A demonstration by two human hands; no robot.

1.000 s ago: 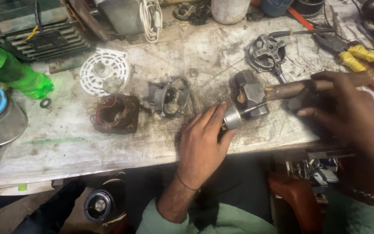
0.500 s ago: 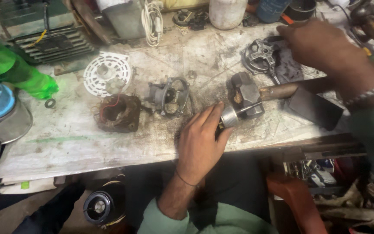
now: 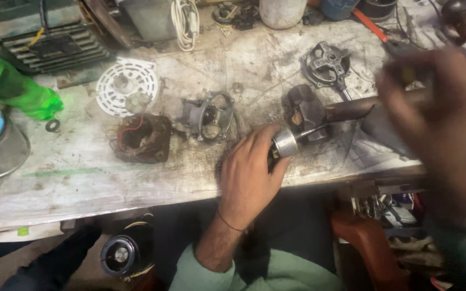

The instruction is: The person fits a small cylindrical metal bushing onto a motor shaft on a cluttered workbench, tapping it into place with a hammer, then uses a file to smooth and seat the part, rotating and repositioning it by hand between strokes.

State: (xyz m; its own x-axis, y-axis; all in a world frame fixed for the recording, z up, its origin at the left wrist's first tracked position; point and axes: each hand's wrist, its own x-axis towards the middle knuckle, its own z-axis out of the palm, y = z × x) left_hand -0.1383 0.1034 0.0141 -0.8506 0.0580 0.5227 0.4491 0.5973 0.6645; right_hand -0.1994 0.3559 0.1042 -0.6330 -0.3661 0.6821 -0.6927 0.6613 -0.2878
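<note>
The left hand (image 3: 249,175) is pinching a small silver metal rotor cylinder (image 3: 285,143) on the grimy workbench (image 3: 82,178), just beside the dark hammer head (image 3: 303,110). The right hand (image 3: 449,118), blurred, is hovering right of the hammer, grip unclear.

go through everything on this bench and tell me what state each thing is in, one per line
Left hand: resting on the bench, fingers closed on the small metal rotor.
Right hand: raised over the bench, blurred; grip unclear.
Hammer: lying flat, head beside the rotor.
Copper-wound stator: lying flat, wires loose.
Motor housing: open, taken apart.
White fan guard: lying flat.
Green bottle: tipped on its side.
</note>
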